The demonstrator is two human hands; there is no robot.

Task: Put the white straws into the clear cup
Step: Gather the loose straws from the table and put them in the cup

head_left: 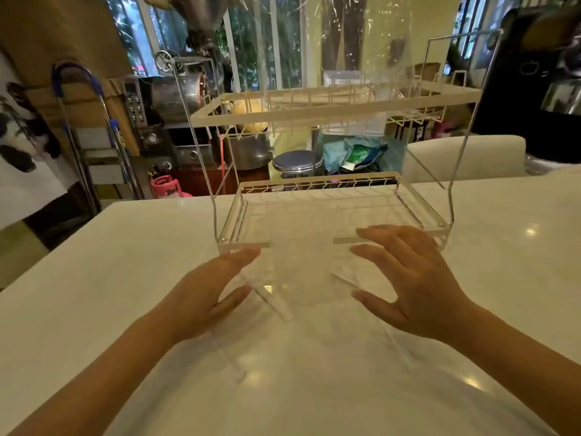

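Note:
My left hand (204, 297) and my right hand (415, 284) hover over the white table (110, 278), palms facing each other and fingers spread. Between them is a blurred, see-through shape (301, 272) that may be the clear cup. It hides the middle of the rack's front rail, and neither hand closes on it. Faint white stick-like streaks (278, 305) that could be straws lie near my left fingertips. Fainter streaks show by both wrists, and all are too blurred to tell for certain.
A two-tier white wire rack (330, 113) stands on the table just beyond my fingers. Glinting clear plastic (339, 42) rises above it. A black machine (534, 89) is at the right, with a cluttered room beyond the far table edge.

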